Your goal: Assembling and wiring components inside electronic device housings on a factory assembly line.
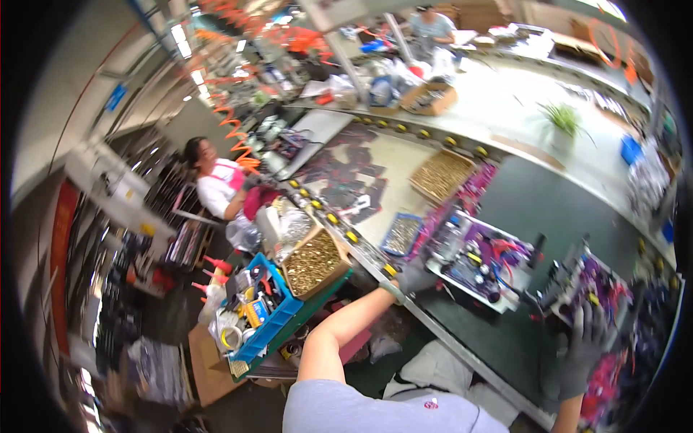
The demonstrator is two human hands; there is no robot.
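A: How far along is it?

B: Seems midway: left hand (415, 278), gloved, grips the near-left edge of a white tray of wired parts (480, 263). Right hand (581, 346) lies open-fingered on a second assembly (588, 285), far right.

A: Containers?

B: Cardboard box (312, 263) holds brass bits; blue crate (268, 312), tape rolls and tools

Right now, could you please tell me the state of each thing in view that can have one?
Left hand: gloved, resting at the near edge of the white tray.
Right hand: gloved, fingers spread over a purple assembly.
White tray: upright on the dark belt, holding purple parts and wires.
Cardboard box: open, full of brass-coloured pieces.
Blue crate: open, packed with tape rolls and tools.
Potted plant: upright.
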